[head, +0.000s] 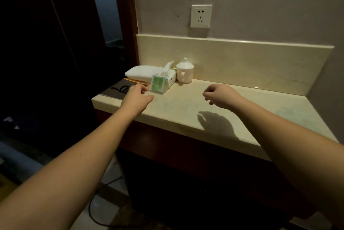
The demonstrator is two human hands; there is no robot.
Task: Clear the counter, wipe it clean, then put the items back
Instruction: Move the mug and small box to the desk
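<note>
- Counter [214, 110] of pale stone is running along the wall under a matching backsplash [242, 58]; its items are sitting clustered at the far left end
- tissue pack [163, 80] is standing there, green end facing out, a tissue sticking up; a white lidded cup [184, 73] is sitting just beside it on the right; a folded white towel [141, 73] is lying behind on a dark mat [119, 90]
- left hand [136, 95] is hovering just beside the tissue pack, fingers loosely curled, gripping nothing
- right hand [220, 96] is hanging over the bare middle, fingers loosely curled, holding nothing; its shadow is falling on the stone
- wall socket [201, 16] is sitting above the backsplash
</note>
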